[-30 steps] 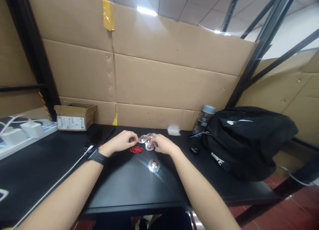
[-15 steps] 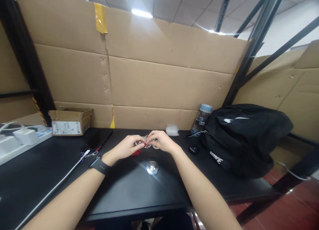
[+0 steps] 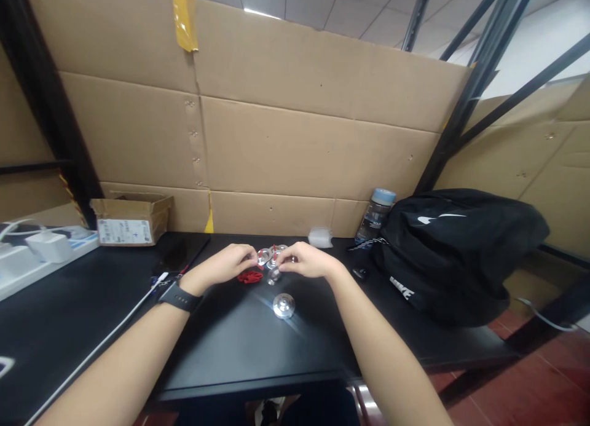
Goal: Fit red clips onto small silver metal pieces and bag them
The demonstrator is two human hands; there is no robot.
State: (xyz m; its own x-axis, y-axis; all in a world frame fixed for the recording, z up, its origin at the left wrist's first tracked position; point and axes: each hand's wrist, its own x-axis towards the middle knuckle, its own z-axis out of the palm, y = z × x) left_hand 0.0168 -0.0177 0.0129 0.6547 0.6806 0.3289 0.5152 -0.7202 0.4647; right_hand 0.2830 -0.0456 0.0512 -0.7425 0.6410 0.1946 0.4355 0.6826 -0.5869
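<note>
My left hand (image 3: 235,261) is closed in a pinch at the left of a group of shiny round metal pieces (image 3: 278,250); whatever is between its fingertips is too small to name. My right hand (image 3: 304,260) pinches a small shiny metal piece (image 3: 273,275) just right of my left hand. Thin red strands show among the metal pieces. A bundle of red cord (image 3: 250,277) lies on the black table below my left fingertips. Nearer to me, a round silver metal disc (image 3: 283,305) rests flat on the table.
On the left are an open cardboard box (image 3: 131,222), a white power strip (image 3: 46,263) and a white cable. At the right stand a bottle (image 3: 374,218) and a black backpack (image 3: 456,260). A small white packet (image 3: 319,237) lies at the back.
My hands, together before, have moved apart, uncovering more of the metal pieces and the red cord. A small shiny piece now shows at my right fingertips. The view has shifted slightly.
</note>
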